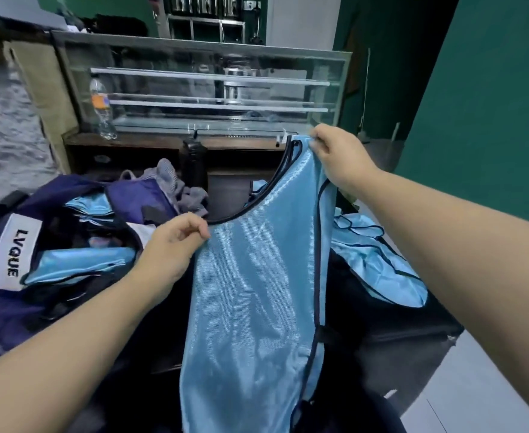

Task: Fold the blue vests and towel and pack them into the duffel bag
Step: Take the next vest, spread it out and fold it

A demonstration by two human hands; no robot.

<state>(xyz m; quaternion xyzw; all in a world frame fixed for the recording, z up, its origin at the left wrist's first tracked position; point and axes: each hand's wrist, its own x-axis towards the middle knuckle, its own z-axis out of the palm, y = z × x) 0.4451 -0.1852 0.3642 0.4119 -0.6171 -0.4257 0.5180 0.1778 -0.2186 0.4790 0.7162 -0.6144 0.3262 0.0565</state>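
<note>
Head view: shiny light-blue mesh vest with dark piping hangs lengthwise in the air over the dark tabletop, its long axis running from the raised right hand, whose fingers pinch one shoulder strap, down toward the person. Left hand sits lower and nearer, its fingers closed on the other shoulder by the neckline. Navy duffel bag with a white label lies open to the left, apparently already holding folded blue vests, so it is nearer the left hand.
</note>
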